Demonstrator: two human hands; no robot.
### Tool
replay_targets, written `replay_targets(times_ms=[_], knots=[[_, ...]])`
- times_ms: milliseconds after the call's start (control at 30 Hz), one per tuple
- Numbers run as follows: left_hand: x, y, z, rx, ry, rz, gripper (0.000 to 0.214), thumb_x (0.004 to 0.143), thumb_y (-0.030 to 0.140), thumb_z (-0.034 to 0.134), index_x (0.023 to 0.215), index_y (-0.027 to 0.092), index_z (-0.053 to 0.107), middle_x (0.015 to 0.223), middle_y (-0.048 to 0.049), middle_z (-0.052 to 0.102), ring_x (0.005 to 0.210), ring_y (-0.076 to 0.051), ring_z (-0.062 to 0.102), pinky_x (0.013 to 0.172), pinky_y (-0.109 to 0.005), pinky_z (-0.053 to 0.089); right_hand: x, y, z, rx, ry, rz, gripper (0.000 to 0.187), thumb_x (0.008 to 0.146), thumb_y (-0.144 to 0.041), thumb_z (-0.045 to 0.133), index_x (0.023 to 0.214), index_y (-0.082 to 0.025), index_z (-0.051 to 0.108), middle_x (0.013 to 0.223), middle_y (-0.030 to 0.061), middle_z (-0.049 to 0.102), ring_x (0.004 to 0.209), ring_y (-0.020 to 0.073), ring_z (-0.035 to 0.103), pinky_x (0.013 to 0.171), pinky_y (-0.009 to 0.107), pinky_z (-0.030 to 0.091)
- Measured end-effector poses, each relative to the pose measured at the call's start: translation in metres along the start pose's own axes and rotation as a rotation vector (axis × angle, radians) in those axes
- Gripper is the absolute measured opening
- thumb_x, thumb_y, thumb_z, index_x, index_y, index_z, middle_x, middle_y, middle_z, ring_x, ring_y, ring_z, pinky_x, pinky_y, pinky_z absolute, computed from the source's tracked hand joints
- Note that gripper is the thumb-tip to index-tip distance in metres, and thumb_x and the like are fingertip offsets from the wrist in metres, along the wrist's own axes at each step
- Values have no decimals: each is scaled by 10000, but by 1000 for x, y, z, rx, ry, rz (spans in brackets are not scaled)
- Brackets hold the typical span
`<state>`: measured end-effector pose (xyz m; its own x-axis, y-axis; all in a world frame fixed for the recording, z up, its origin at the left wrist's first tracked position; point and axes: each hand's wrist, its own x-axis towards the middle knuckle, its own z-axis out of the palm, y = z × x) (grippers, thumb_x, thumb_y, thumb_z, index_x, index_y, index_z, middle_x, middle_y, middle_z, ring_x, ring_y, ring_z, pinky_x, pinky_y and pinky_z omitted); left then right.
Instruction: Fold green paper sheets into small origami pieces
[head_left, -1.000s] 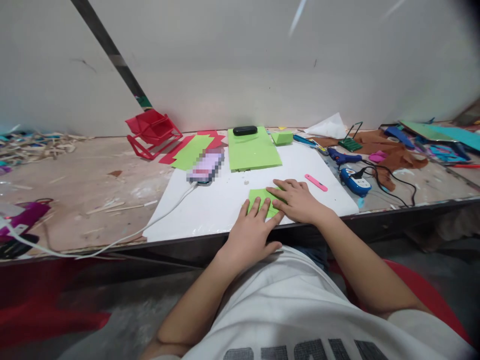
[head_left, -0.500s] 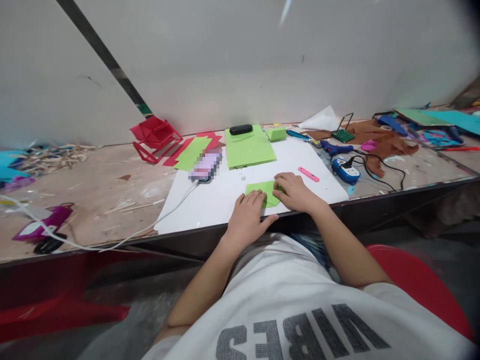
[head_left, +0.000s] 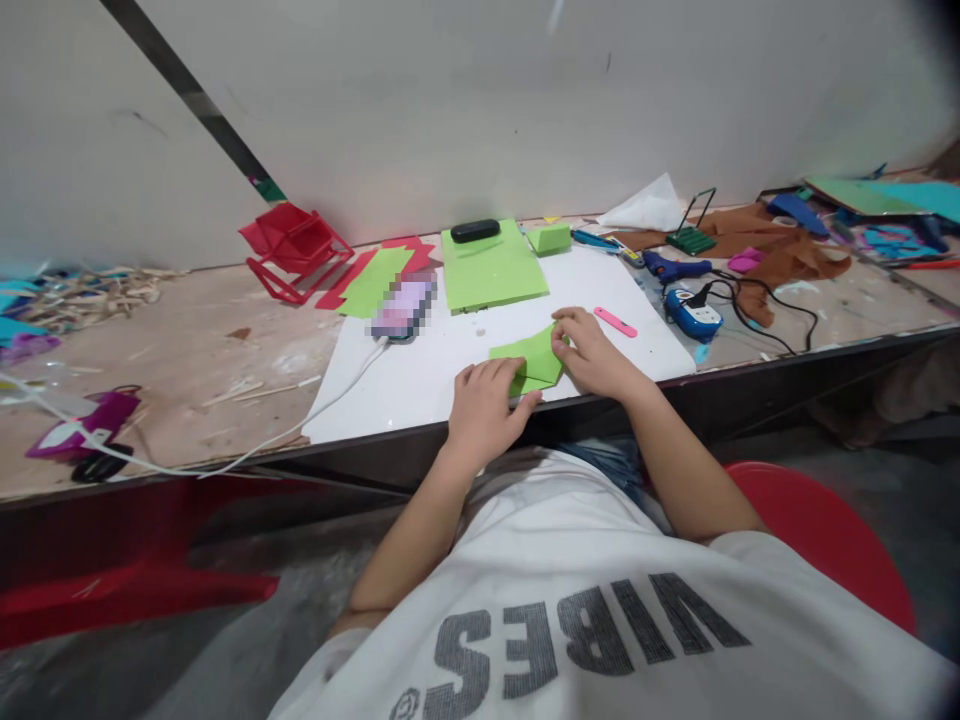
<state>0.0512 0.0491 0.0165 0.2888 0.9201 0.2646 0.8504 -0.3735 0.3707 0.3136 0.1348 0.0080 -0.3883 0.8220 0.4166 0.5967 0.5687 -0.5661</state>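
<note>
A folded piece of green paper (head_left: 536,358) lies near the table's front edge, on a large white sheet (head_left: 405,400). My left hand (head_left: 487,408) rests over its lower left part, fingers laid out and thumb spread away from them. With bent fingers, my right hand (head_left: 589,355) grips the paper's right edge, which is raised a little. A crease runs across the paper's lower half. Just beyond my right hand is a pink stick-shaped tool (head_left: 616,322).
A phone (head_left: 405,308) on a white cable, a green sheet (head_left: 499,280) bearing a black case (head_left: 475,231), and a red paper chair model (head_left: 296,250) stand leftward and behind. To the right are a blue glue gun (head_left: 675,268), a blue power socket (head_left: 694,315) and brown scraps (head_left: 802,260).
My right hand has lifted the right side of the green paper slightly, and the crease is more open. My left hand stays on the paper. The whole view has shifted a little.
</note>
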Motion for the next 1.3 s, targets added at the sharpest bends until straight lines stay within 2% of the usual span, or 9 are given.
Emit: replay_targets(times_ms=[133,233,400,600,767,933,1000,1100,1300], knots=[[0,-2,0,-35,13,-17,552,1215,421,777,1722,204,751,1724,-176,869,1644,-419,789,1467,-613,534,-7,-11,-3,-93,239,209,364,1200,-522,679,1433,-244,715,1474,237,826,1301,430,816,1204,631,661],[-1,-6,4,-77,52,-7,631,1193,387,759,1789,199,667,1669,-181,890,1565,-412,824,1454,-625,545,-22,-30,-6,-187,214,393,580,1236,-659,634,1614,-225,704,1140,157,906,1061,450,850,1043,608,674],[0,-15,10,-152,130,8,549,1178,283,634,1719,201,687,1506,-183,914,1452,-396,850,1367,-617,606,-45,-53,-1,-118,103,352,923,1124,-739,795,1860,-228,572,1226,131,945,1023,415,884,943,524,679],[2,-26,19,-285,223,21,532,1123,264,650,1652,231,692,1404,-164,906,1348,-384,858,1278,-603,673,-49,-58,21,43,94,285,1230,1061,-515,866,2078,-292,211,1175,71,934,943,368,876,913,520,714],[-1,-41,27,-431,432,64,668,1158,511,797,1748,277,589,1718,-209,737,1643,-397,717,1394,-603,628,-36,-55,22,121,179,127,1144,1216,-606,720,2104,-317,58,1405,137,941,955,341,841,970,561,748],[-15,-34,-6,-261,592,55,1018,1085,732,906,1910,324,471,2007,-241,465,1992,-546,319,1602,-765,317,-19,-49,-1,-43,303,-116,667,1279,-615,590,1886,-341,621,1483,163,901,1216,405,844,1181,670,691],[-20,-21,-25,-120,473,27,851,1124,620,869,1874,352,569,2045,-199,479,2038,-550,236,1631,-795,184,-16,-49,-7,-113,256,-141,430,1266,-507,612,1584,-339,846,1353,154,916,1324,445,826,1248,709,633],[-19,-7,-38,7,273,41,601,1166,446,787,1758,380,713,2006,-135,597,2012,-492,372,1649,-766,112,-17,-49,-8,-139,152,-137,281,1201,-333,640,1260,-326,915,1297,148,925,1357,459,800,1243,711,589],[-8,-19,-23,15,64,115,784,1080,214,696,1861,260,634,2022,-191,620,1948,-415,518,1609,-654,349,-26,-37,5,-173,-11,-142,310,1037,-104,639,1117,-289,874,1292,146,938,1279,429,803,1102,614,577]])
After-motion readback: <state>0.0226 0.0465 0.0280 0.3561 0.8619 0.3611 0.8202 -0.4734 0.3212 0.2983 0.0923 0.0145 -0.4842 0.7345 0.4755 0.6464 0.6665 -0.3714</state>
